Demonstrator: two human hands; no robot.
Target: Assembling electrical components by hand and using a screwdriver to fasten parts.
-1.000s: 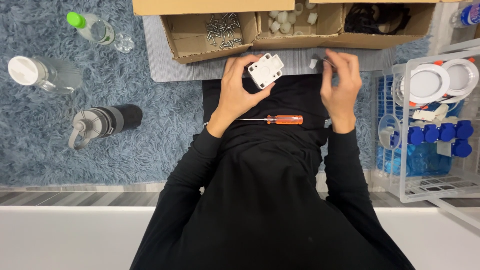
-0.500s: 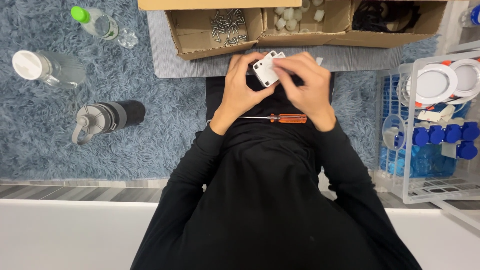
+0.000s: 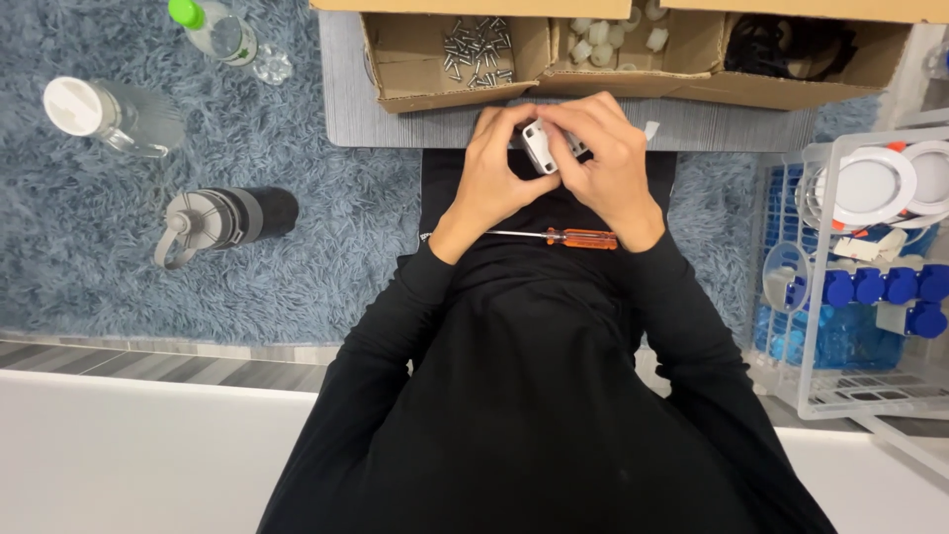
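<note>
i see a small white plastic part (image 3: 541, 148), boxy w/ rounded corners, pinched btwn left hand (image 3: 491, 176) & right hand (image 3: 605, 168), both sets of fingers clamped on it, at the grey mat's (image 3: 395, 124) near edge. orange-handled screwdriver (image 3: 563, 237) lies on my lap. shaggy blue rug (image 3: 119, 267) underneath.
</note>
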